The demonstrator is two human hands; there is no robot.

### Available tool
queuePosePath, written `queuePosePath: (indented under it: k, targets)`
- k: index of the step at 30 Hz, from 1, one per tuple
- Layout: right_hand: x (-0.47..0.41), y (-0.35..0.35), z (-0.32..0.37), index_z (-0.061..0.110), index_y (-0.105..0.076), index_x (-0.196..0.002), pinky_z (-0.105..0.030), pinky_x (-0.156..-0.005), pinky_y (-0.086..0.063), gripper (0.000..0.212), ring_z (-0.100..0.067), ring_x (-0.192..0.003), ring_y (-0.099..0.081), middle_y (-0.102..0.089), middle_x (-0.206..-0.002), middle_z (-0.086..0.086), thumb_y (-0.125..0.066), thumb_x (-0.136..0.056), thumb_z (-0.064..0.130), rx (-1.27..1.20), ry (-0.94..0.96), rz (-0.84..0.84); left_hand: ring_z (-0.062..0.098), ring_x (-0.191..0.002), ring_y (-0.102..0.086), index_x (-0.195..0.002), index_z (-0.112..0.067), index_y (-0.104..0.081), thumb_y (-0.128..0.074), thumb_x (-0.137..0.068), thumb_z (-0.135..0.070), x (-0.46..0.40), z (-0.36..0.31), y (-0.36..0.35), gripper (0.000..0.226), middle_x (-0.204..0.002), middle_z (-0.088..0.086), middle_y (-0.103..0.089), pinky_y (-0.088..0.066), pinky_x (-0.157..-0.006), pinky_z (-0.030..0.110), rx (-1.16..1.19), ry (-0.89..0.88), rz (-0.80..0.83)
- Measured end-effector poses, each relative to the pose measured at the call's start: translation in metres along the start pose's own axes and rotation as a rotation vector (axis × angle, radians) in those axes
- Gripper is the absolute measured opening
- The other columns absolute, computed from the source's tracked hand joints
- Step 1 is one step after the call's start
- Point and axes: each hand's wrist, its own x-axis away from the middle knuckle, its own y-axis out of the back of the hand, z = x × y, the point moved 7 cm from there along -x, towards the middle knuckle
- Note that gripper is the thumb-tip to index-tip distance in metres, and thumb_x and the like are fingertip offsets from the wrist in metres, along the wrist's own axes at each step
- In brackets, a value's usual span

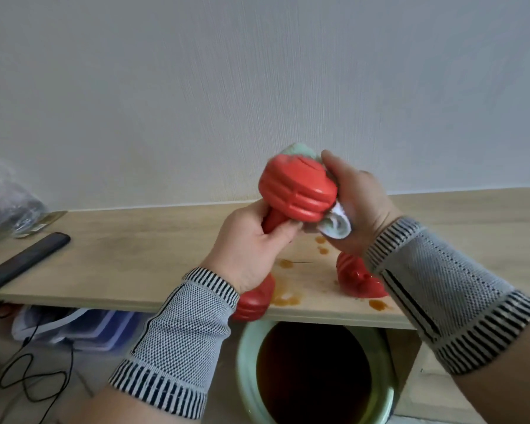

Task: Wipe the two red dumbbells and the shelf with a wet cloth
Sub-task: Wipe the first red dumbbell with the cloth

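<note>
A: We log the first red dumbbell (297, 191) lifted clear of the shelf (135, 240), tilted, its upper head toward the far wall. Our left hand (251, 249) curls round the handle just below that head; the lower head shows beneath the wrist, at the near edge.

B: And the cloth?

A: The wet cloth (334, 224), pale green and white, is bunched in our right hand (358, 203), whose fingers and thumb clamp it against the right side and back of the upper head. The step in hand, we judge, is wiping dumbbell one.

B: The second dumbbell?

A: The second dumbbell (360, 276) rests on the shelf to the right, partly hidden by the right wrist. Orange-brown stains (285, 296) lie around it near the front edge.

B: Surroundings?

A: A green bucket (245, 362) of dark water sits on the floor below the shelf edge. A black remote (25, 260) and a plastic bag (10, 206) lie far left.

B: Next move?

A: We expect to turn the dumbbell in the left grip so the cloth reaches the handle and lower head. The shelf stains remain to do.
</note>
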Motion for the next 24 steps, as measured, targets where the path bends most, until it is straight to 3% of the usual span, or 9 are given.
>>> queuePosePath:
  k: [3, 6, 8, 11, 13, 16, 19, 22, 24]
  targets:
    - [0.004, -0.007, -0.005, 0.012, -0.064, -0.097, -0.043, -0.071, -0.046, 0.042, -0.026, -0.080, -0.058, -0.059, -0.088, -0.012, -0.049, -0.089, 0.050, -0.053, 0.110, -0.073, 0.008, -0.061, -0.064, -0.081, -0.018, -0.066, -0.060, -0.092, -0.033, -0.005, 0.005, -0.004, 0.019, -0.066, -0.004, -0.068, -0.050, -0.060, 0.027, 0.135, 0.130, -0.016]
    - [0.015, -0.015, 0.003, 0.022, -0.059, -0.110, -0.041, -0.083, -0.048, 0.048, -0.016, -0.085, -0.060, -0.062, -0.087, 0.003, -0.045, -0.082, 0.059, 0.208, 0.353, -0.082, 0.013, -0.057, -0.059, -0.076, -0.018, -0.068, -0.056, -0.093, -0.041, -0.008, 0.010, -0.009, 0.031, -0.062, -0.001, -0.065, -0.048, -0.062, 0.034, 0.299, 0.250, -0.014]
    - [0.025, -0.020, 0.009, 0.023, -0.043, -0.133, -0.026, -0.097, -0.041, 0.055, -0.006, -0.106, -0.055, -0.059, -0.111, 0.004, -0.036, -0.088, 0.054, 0.461, 0.537, -0.077, 0.015, -0.055, -0.054, -0.073, -0.016, -0.068, -0.055, -0.094, -0.040, -0.008, 0.013, -0.010, 0.035, -0.059, 0.001, -0.061, -0.045, -0.057, 0.033, 0.381, 0.307, -0.016]
    - [0.038, -0.032, 0.019, 0.006, -0.027, -0.144, -0.027, -0.115, -0.021, 0.065, -0.014, -0.139, -0.026, -0.030, -0.148, -0.012, -0.028, -0.092, 0.045, 0.842, 0.836, -0.066, 0.013, -0.047, -0.051, -0.056, -0.020, -0.062, -0.056, -0.094, -0.034, -0.005, 0.017, -0.011, 0.041, -0.051, -0.002, -0.056, -0.041, -0.055, 0.030, 0.373, 0.370, 0.016]
    - [0.041, -0.043, 0.022, 0.005, -0.039, -0.139, -0.041, -0.116, -0.021, 0.055, -0.017, -0.141, -0.022, -0.035, -0.147, -0.013, -0.031, -0.096, 0.037, 1.064, 0.974, -0.004, 0.009, -0.044, -0.052, -0.058, -0.016, -0.058, -0.055, -0.093, -0.025, -0.003, 0.018, -0.014, 0.036, -0.052, -0.001, -0.057, -0.041, -0.054, 0.025, 0.267, 0.369, 0.066]
    - [0.045, -0.058, 0.023, 0.016, -0.067, -0.113, -0.051, -0.106, -0.035, 0.039, -0.025, -0.127, -0.046, -0.060, -0.124, -0.003, -0.037, -0.095, 0.035, 1.403, 1.131, 0.007, 0.003, -0.045, -0.055, -0.062, -0.013, -0.055, -0.052, -0.090, -0.013, -0.001, 0.015, -0.015, 0.028, -0.059, 0.002, -0.062, -0.038, -0.044, 0.017, -0.069, 0.314, 0.143]
    - [0.041, -0.061, 0.031, 0.022, -0.070, -0.105, -0.037, -0.091, -0.046, 0.029, -0.018, -0.104, -0.059, -0.064, -0.111, 0.005, -0.046, -0.091, 0.030, 1.460, 1.005, 0.004, 0.015, -0.060, -0.055, -0.066, -0.022, -0.053, -0.059, -0.089, -0.028, -0.001, 0.016, -0.012, 0.025, -0.063, -0.001, -0.060, -0.041, -0.055, 0.027, -0.248, 0.234, 0.171]
    - [0.019, -0.036, 0.034, 0.026, -0.071, -0.100, -0.022, -0.085, -0.045, 0.023, -0.006, -0.092, -0.060, -0.066, -0.101, 0.010, -0.049, -0.093, 0.030, 1.263, 0.541, 0.105, 0.017, -0.072, -0.059, -0.086, -0.027, -0.063, -0.066, -0.085, -0.034, 0.000, 0.017, -0.011, 0.008, -0.070, -0.008, -0.060, -0.046, -0.065, 0.030, -0.381, 0.149, 0.187]
    - [0.010, -0.014, 0.032, 0.024, -0.072, -0.094, -0.025, -0.085, -0.048, 0.025, -0.007, -0.089, -0.063, -0.070, -0.094, 0.008, -0.049, -0.093, 0.033, 0.996, 0.281, 0.109, 0.014, -0.077, -0.061, -0.098, -0.033, -0.064, -0.067, -0.084, -0.039, 0.002, 0.012, -0.013, 0.015, -0.074, -0.011, -0.062, -0.048, -0.069, 0.030, -0.438, 0.077, 0.188]
